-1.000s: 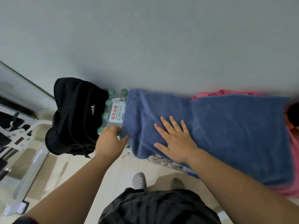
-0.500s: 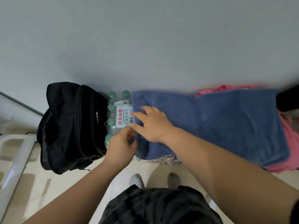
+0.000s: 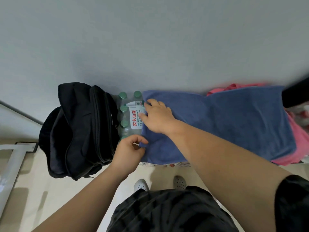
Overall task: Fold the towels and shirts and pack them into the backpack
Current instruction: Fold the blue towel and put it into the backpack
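Note:
A blue towel (image 3: pixel 225 124) lies spread flat against the wall, over pink cloth (image 3: pixel 299 144). A black backpack (image 3: pixel 78 131) stands to its left. My left hand (image 3: pixel 130 154) pinches the towel's near left corner between thumb and fingers. My right hand (image 3: pixel 158 118) lies on the towel's left edge, fingers curled over the far left corner.
A shrink-wrapped pack of water bottles with green caps (image 3: pixel 130 118) sits between the backpack and the towel, partly under the towel. A white metal frame (image 3: pixel 11 169) stands at the left. My feet in grey clogs (image 3: pixel 141 185) stand on the beige floor below.
My right hand slid left across the towel from its middle to its left edge. My left hand stayed at the near left corner. The view shifted to the left.

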`<state>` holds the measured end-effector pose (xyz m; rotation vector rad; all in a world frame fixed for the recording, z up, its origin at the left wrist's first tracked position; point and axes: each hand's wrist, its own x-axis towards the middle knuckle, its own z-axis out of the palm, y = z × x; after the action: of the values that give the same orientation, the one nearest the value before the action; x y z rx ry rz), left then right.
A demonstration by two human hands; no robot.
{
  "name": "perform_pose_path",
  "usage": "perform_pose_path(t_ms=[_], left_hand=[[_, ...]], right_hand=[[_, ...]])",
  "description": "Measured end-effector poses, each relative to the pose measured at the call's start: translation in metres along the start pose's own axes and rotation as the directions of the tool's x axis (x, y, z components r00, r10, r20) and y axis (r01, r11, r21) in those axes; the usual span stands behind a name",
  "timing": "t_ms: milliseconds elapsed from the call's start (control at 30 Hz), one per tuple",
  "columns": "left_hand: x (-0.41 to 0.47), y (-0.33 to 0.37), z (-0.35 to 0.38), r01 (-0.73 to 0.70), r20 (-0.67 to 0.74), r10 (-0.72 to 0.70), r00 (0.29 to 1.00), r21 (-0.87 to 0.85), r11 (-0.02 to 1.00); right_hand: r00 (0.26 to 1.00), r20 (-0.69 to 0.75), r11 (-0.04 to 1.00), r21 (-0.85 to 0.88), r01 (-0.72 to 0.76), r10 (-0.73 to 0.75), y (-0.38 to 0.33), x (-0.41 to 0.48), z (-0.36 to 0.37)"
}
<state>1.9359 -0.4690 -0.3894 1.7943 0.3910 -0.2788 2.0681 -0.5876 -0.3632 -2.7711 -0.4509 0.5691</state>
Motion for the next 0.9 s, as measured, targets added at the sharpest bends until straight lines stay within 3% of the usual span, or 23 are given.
perform_pose_path(t_ms=[67,167,300,600,900], left_hand=[[-0.004,0.004,-0.011,-0.041,-0.037,0.041,0.998,0.006,0.999],[-0.01,0.008,-0.022,-0.095,-0.158,0.098,0.983,0.023,0.995],[-0.018,0.018,-0.022,-0.121,-0.19,0.131,0.973,0.063,0.991],[-0.021,0.057,0.038,-0.105,0.132,0.109,0.985,-0.036,0.994],[-0.018,0.137,0.177,-0.268,0.447,0.27,0.853,-0.069,0.961]], right_hand=[[0.998,-0.056,0.98,0.198,0.035,-0.024,-0.008,0.002,-0.003],[0.998,-0.056,0.839,0.541,0.053,-0.027,-0.021,0.004,-0.004],[0.998,-0.05,0.76,0.647,0.067,-0.046,-0.024,0.001,-0.002],[0.997,-0.072,0.615,0.786,0.06,-0.006,0.053,-0.037,-0.031],[0.973,-0.193,0.128,0.976,0.177,0.125,0.198,-0.111,-0.116]])
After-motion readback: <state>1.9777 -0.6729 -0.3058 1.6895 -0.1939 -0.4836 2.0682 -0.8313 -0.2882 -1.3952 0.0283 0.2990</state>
